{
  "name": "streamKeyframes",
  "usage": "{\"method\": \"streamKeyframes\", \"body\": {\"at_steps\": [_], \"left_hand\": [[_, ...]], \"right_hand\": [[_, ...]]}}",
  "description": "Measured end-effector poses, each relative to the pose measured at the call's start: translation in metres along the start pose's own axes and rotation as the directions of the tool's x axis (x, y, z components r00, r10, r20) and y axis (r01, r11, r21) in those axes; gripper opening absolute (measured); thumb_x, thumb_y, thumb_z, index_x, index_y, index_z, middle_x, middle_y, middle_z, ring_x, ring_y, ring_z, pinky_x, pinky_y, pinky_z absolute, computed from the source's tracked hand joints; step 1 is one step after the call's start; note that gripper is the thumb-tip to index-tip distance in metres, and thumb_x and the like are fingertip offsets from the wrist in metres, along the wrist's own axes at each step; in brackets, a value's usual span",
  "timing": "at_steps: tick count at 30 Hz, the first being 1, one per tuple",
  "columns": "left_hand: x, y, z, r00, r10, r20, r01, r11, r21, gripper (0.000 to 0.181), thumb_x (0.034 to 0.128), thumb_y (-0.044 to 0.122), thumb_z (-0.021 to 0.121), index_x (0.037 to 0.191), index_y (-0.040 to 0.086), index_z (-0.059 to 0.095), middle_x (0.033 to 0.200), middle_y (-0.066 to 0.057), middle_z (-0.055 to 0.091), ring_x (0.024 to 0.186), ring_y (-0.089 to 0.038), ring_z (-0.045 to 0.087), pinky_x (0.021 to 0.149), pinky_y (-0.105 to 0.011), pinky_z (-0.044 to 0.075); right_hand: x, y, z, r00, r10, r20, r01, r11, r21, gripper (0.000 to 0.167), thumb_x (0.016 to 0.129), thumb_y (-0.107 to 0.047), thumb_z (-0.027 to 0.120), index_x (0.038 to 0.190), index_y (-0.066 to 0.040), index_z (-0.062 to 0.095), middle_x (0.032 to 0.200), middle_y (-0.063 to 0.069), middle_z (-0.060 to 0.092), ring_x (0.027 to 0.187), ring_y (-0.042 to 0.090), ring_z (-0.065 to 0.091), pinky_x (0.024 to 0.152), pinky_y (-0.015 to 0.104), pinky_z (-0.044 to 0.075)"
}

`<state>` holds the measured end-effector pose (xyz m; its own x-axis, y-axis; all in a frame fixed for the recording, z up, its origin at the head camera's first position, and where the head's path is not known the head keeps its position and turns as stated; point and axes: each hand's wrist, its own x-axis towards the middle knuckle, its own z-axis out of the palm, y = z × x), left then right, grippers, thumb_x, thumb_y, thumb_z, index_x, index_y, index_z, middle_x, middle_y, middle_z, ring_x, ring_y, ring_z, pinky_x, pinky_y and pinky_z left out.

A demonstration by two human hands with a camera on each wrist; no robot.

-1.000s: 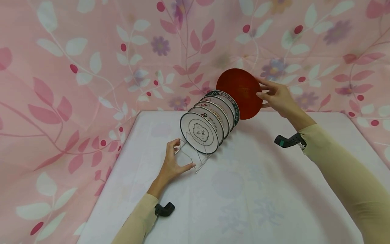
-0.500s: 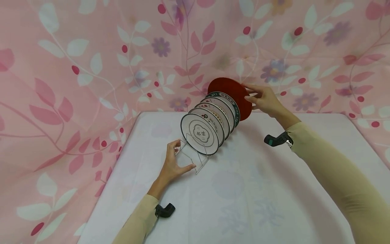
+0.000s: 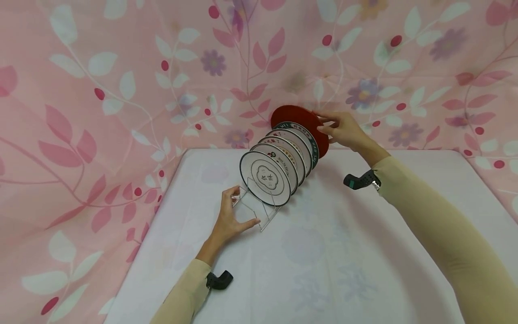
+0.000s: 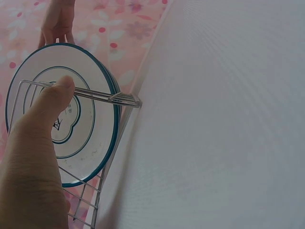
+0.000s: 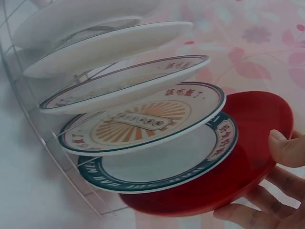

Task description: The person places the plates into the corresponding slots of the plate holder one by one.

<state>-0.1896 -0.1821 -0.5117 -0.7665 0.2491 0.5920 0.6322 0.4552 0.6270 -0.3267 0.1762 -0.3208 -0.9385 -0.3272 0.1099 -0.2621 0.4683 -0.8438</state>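
My right hand (image 3: 344,130) pinches the right edge of a red plate (image 3: 323,144), thumb on its front and fingers behind. That plate stands at the far end of a wire dish rack (image 3: 265,222), its lower left part hidden by a plate with a dark green rim (image 3: 314,146). Several white plates stand on edge in the rack, the nearest a white plate with a dark rim (image 3: 265,177). At the rack's near end my left hand (image 3: 226,220) holds the wire frame, fingers on one side and thumb (image 4: 64,86) on the other.
The rack stands on a table with a white cloth (image 3: 303,270). Behind it hangs a pink floral curtain (image 3: 141,67), close to the red plate. A black wrist device sits on each sleeve.
My right hand has moved left and slightly down with the red plate, bringing it in behind the green-rimmed plate. The left hand and the rack stay where they were.
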Motion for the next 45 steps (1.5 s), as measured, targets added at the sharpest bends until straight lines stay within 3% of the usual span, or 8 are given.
{"method": "streamKeyframes", "body": {"at_steps": [11,21,29,33,36,39,42,45], "left_hand": [[-0.002,0.002,-0.001,1.0,-0.003,0.002,0.003,1.0,0.006,0.104,0.067,0.043,0.088,0.145,0.004,0.03,0.129,-0.028,0.04,0.118,-0.036,0.041,0.093,-0.048,0.04],[0.002,0.002,0.002,1.0,0.004,0.006,-0.004,1.0,0.004,0.106,0.0706,0.06,0.079,0.145,0.002,0.03,0.13,-0.03,0.04,0.118,-0.04,0.041,0.093,-0.052,0.04],[0.003,0.002,0.002,1.0,0.003,0.003,-0.003,1.0,0.003,0.105,0.0686,0.05,0.085,0.145,0.003,0.03,0.129,-0.029,0.04,0.117,-0.039,0.042,0.093,-0.051,0.04],[0.003,0.001,0.002,1.0,-0.012,0.011,0.011,1.0,0.008,0.106,0.0691,0.056,0.082,0.145,0.003,0.03,0.13,-0.028,0.04,0.119,-0.035,0.041,0.094,-0.049,0.04],[0.003,0.001,0.003,1.0,-0.013,0.018,0.013,1.0,0.007,0.107,0.0695,0.06,0.08,0.145,0.003,0.03,0.131,-0.028,0.04,0.12,-0.034,0.041,0.095,-0.05,0.04],[0.003,0.003,0.002,1.0,-0.003,0.017,0.003,1.0,0.005,0.106,0.075,0.063,0.073,0.145,-0.002,0.028,0.13,-0.03,0.04,0.12,-0.033,0.041,0.094,-0.051,0.04],[0.006,0.006,-0.003,1.0,-0.008,0.001,0.008,1.0,-0.019,0.097,0.0856,0.062,0.063,0.146,-0.004,0.025,0.132,-0.028,0.039,0.121,-0.032,0.04,0.095,-0.048,0.038],[0.015,0.008,-0.01,0.999,-0.012,-0.036,0.01,0.998,-0.059,0.08,0.0926,0.046,0.057,0.146,-0.005,0.025,0.134,-0.025,0.038,0.123,-0.034,0.04,0.096,-0.047,0.036]], "right_hand": [[-0.001,0.018,0.009,0.996,0.066,0.053,-0.066,0.998,0.015,0.051,0.099,-0.017,0.057,0.148,-0.023,0.044,0.14,0.019,0.053,0.113,0.039,0.06,0.084,0.049,0.056],[0.004,0.022,0.012,0.996,0.077,0.044,-0.079,0.995,0.057,0.052,0.099,-0.015,0.058,0.148,-0.022,0.044,0.14,0.02,0.053,0.117,0.041,0.058,0.084,0.052,0.055],[0.003,0.031,0.016,0.995,0.095,0.042,-0.099,0.989,0.108,0.048,0.099,-0.02,0.059,0.145,-0.018,0.049,0.138,0.019,0.054,0.119,0.037,0.056,0.091,0.052,0.052],[-0.003,0.032,0.017,0.995,0.099,0.019,-0.1,0.99,0.104,0.052,0.098,-0.024,0.059,0.147,-0.013,0.045,0.14,0.021,0.051,0.123,0.038,0.054,0.094,0.052,0.05],[-0.011,0.031,0.018,0.995,0.087,-0.042,-0.084,0.994,0.072,0.059,0.097,-0.03,0.06,0.15,-0.013,0.04,0.143,0.02,0.05,0.126,0.036,0.053,0.097,0.052,0.049],[-0.024,0.029,0.022,0.986,0.051,-0.159,-0.049,0.999,0.017,0.06,0.096,-0.035,0.062,0.149,-0.015,0.042,0.142,0.018,0.052,0.126,0.034,0.053,0.098,0.052,0.048],[-0.041,0.023,0.03,0.955,-0.01,-0.295,-0.002,0.999,-0.04,0.054,0.095,-0.035,0.063,0.144,-0.016,0.048,0.137,0.015,0.057,0.124,0.032,0.055,0.098,0.052,0.048],[-0.063,0.016,0.044,0.911,-0.086,-0.403,0.07,0.996,-0.053,0.049,0.094,-0.029,0.066,0.139,-0.015,0.054,0.132,0.013,0.061,0.12,0.029,0.057,0.095,0.043,0.052]]}}
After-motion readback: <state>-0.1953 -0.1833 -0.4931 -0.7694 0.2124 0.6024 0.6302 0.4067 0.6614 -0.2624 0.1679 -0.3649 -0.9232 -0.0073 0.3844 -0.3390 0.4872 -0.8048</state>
